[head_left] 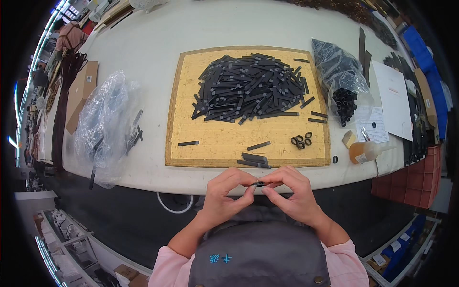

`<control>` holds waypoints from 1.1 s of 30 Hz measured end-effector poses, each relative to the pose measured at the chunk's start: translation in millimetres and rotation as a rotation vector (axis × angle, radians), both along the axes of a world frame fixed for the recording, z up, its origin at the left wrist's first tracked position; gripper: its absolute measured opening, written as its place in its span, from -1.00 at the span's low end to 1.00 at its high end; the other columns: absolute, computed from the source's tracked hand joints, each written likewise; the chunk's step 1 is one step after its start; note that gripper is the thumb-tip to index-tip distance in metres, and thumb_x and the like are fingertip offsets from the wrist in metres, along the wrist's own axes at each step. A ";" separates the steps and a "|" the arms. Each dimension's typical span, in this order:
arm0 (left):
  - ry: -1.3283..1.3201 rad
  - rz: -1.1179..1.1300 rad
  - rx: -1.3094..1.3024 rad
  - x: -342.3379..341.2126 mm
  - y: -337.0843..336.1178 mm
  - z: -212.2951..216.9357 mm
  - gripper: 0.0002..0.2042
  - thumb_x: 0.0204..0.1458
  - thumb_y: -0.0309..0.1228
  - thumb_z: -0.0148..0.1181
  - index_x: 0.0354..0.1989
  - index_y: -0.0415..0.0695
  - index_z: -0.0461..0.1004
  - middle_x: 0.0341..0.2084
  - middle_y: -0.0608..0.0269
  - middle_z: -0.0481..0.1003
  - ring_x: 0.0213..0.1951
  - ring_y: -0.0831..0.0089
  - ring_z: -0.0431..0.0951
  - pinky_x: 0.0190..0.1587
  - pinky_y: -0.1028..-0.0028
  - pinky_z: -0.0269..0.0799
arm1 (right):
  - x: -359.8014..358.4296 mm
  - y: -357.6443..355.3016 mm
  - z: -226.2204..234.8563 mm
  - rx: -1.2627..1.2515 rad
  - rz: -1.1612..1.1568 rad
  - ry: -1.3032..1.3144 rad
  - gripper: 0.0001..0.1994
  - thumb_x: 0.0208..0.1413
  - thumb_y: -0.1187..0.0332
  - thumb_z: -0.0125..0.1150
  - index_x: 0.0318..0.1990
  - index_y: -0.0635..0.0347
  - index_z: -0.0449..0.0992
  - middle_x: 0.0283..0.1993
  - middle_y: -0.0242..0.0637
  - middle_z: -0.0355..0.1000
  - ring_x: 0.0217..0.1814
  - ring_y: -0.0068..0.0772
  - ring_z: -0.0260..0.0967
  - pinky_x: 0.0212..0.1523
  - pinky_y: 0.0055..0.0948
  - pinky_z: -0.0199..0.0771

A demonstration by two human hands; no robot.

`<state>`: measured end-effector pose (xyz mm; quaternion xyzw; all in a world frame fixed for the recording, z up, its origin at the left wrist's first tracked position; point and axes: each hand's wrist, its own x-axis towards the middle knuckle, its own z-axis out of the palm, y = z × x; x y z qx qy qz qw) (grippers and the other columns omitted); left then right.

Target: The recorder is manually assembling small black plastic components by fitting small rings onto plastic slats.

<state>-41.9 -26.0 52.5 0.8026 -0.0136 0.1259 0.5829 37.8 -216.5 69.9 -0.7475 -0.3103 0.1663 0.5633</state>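
Both hands are meeting just in front of the desk (143,48) edge: the left hand (224,195) and right hand (291,193) are pinching one small black piece (258,183) between closed fingers. It looks like fitting a loop; next needs steady alignment. Farther, the cork board (220,143) is carrying black strips (251,86) and loops (301,141); a clear bag (334,71) is holding black rings.

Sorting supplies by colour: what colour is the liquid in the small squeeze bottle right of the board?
Amber-orange, in the squeeze bottle; head view.
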 end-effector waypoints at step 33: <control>-0.201 0.031 0.162 -2.0 -1.8 -3.5 -0.76 -0.10 -0.72 0.31 -0.22 -0.24 0.61 -0.31 0.15 0.66 -0.30 0.28 0.63 -0.25 0.41 0.54 | 9.7 -3.2 -2.8 0.197 0.133 0.676 -0.91 0.16 0.55 0.30 -0.21 0.32 0.53 -0.22 -0.35 0.44 -0.20 -0.65 0.46 -0.11 -0.62 0.56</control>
